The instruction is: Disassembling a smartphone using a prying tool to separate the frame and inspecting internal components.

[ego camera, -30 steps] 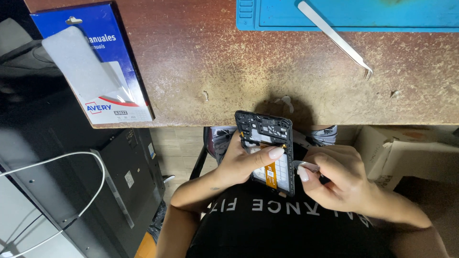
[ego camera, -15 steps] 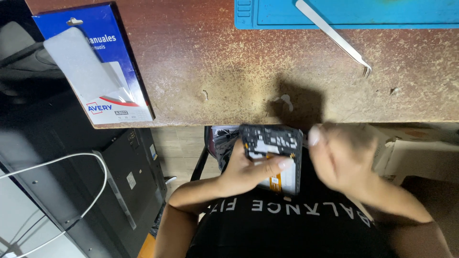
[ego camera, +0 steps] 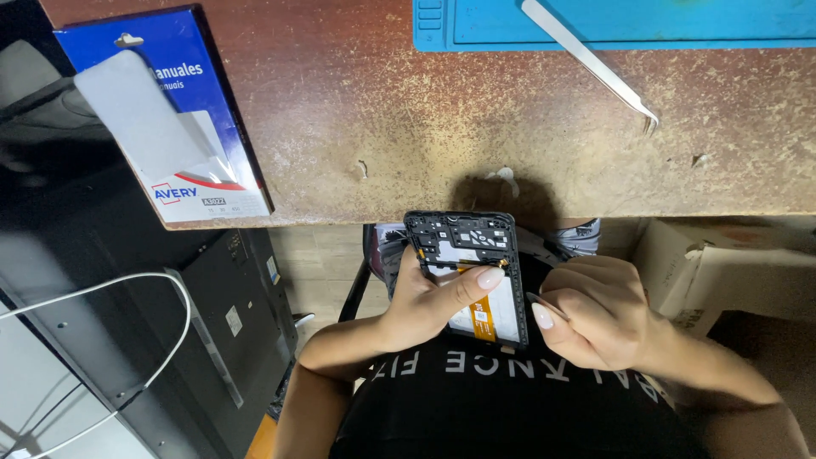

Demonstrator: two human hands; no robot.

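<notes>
An opened black phone [ego camera: 466, 242] with its back cover off shows circuit parts and an orange flex cable [ego camera: 481, 321]. It is held over my lap, just below the table edge. My left hand [ego camera: 425, 306] grips it from the left, thumb lying across its middle. My right hand [ego camera: 595, 310] is curled beside the phone's right edge, pinching a thin grey pointed tool [ego camera: 534, 299] whose tip lies next to the frame.
A worn brown table [ego camera: 425, 127] fills the top, with a blue work mat [ego camera: 612, 25] and metal tweezers [ego camera: 595, 64] on it. A blue packet of white sheets [ego camera: 161, 119] overhangs the left edge. A black case with white cable [ego camera: 161, 331] stands left, a cardboard box [ego camera: 722, 272] right.
My right hand lifted off the phone in a blur, then came back down beside its right edge. The phone stayed in my left hand, shifting slightly.
</notes>
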